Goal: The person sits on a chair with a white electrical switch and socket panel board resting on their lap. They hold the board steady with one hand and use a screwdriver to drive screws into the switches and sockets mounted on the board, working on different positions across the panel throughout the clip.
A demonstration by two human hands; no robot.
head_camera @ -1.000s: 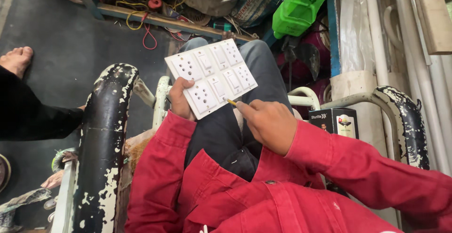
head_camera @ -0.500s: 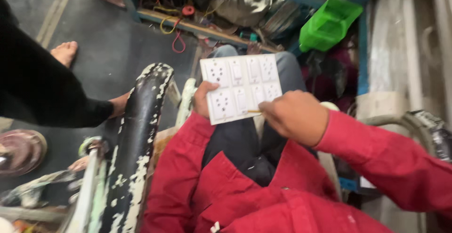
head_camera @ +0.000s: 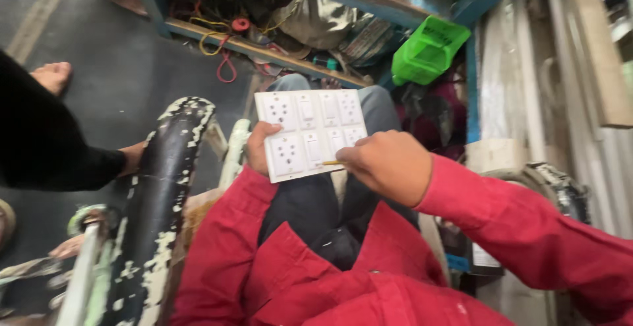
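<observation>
Seated person in red sleeves, dark trousers, looking down at lap. Left hand (head_camera: 260,147) grips the left edge of a white switch-and-socket plate (head_camera: 311,133) — thumb on the face, fingers curled behind. Plate is held above the knees, tilted slightly, face up toward the camera; 2 rows of sockets and rocker switches visible.

Right hand (head_camera: 386,165) is closed in a pinch around a thin yellow tool (head_camera: 331,163), probably a small screwdriver — its tip touches the plate's lower edge near the middle.

Left of the lap: a black chair arm (head_camera: 161,194) with flaking white paint. Another person's black sleeve (head_camera: 46,148) reaches in from the left, their bare foot (head_camera: 53,75) on the grey floor. Upper right, a green plastic basket (head_camera: 428,50) under a blue frame.
</observation>
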